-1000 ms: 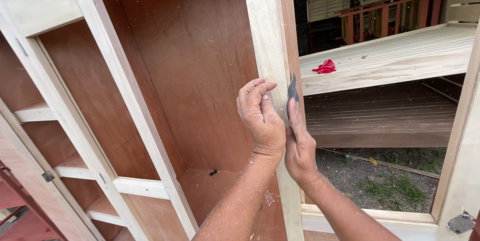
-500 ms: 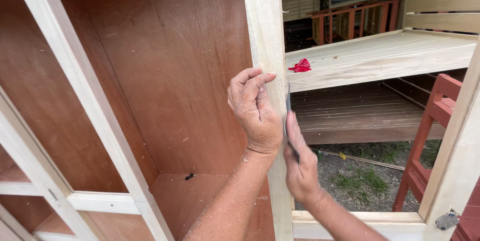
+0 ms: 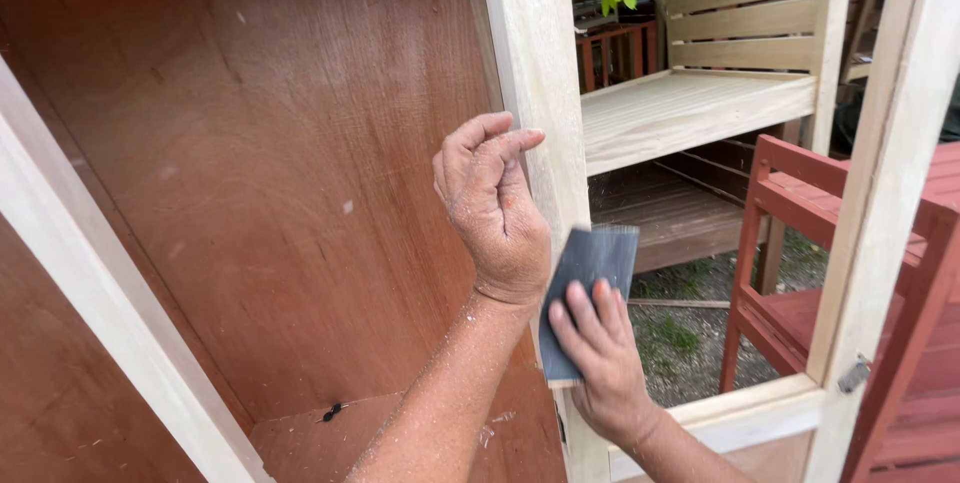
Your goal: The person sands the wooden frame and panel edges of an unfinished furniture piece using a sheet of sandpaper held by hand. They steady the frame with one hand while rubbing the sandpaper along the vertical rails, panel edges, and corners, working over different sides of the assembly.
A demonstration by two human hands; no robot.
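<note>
Outdoor workshop: left hand point(image 3: 492, 211) curled on pale post point(image 3: 535, 93) edge; right hand point(image 3: 603, 363) pinching sandpaper point(image 3: 585, 288).

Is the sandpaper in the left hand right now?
No, the dark sandpaper sheet is pressed to the pale upright post by the right hand; the left hand only grips the post.
</note>
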